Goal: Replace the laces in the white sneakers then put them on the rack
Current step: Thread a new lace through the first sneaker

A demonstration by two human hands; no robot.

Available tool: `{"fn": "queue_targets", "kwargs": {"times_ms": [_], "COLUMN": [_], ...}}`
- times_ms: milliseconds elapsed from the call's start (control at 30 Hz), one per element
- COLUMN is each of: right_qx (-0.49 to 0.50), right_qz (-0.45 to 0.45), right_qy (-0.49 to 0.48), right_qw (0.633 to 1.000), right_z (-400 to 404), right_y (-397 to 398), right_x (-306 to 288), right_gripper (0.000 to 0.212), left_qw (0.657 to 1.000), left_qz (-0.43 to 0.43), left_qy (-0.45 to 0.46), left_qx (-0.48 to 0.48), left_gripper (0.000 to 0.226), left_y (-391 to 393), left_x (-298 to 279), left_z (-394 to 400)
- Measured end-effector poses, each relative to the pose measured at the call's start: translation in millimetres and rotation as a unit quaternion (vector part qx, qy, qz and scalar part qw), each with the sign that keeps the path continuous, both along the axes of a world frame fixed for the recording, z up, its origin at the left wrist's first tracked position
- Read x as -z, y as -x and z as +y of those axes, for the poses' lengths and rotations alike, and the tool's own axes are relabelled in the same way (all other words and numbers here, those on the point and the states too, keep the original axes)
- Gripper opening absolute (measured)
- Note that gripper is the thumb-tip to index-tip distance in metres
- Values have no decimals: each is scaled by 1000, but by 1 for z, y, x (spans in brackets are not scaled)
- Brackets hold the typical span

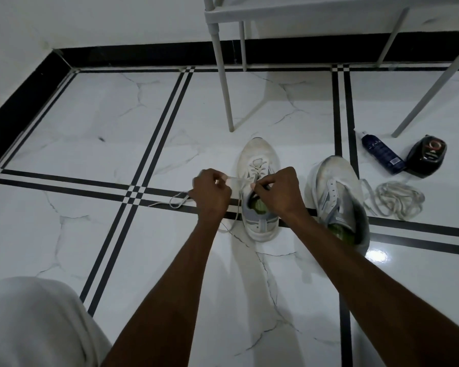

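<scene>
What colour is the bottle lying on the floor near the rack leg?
Dark blue bottle with a white cap, seen in the head view.

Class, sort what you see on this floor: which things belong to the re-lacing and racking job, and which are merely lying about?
Part of the job:
left hand
right hand
lace being threaded
middle sneaker
second sneaker, unlaced
loose laces
rack

Lying about:
blue bottle
black container
</scene>
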State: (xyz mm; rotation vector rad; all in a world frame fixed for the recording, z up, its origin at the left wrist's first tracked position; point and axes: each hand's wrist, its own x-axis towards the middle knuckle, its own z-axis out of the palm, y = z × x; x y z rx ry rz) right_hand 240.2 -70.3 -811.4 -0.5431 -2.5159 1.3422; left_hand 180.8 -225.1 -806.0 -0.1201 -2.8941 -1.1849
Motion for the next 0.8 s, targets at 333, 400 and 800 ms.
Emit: {"fn": "queue_targets", "kwargs": {"times_ms": [333, 400, 800], "right_qx": [-10, 3, -74], "right_qz": [-18, -47, -148], "right_qy": [8, -4, -167], "right_qw": [1000, 999, 972], "right_z": [1, 6, 17], "right_y": [-3, -4, -8], "right_x": [-7, -8, -16], "right_gripper": [15, 23, 16], "left_qw": [985, 983, 956], "left_qz": [-116, -168, -269], "left_qy": [-121, -52, -115], "left_qx": [29, 60, 27], "left_gripper": [17, 15, 14], "left_y": [-3, 0, -6], "left_x": [-13, -8, -9], "left_z": [-4, -7, 0]}}
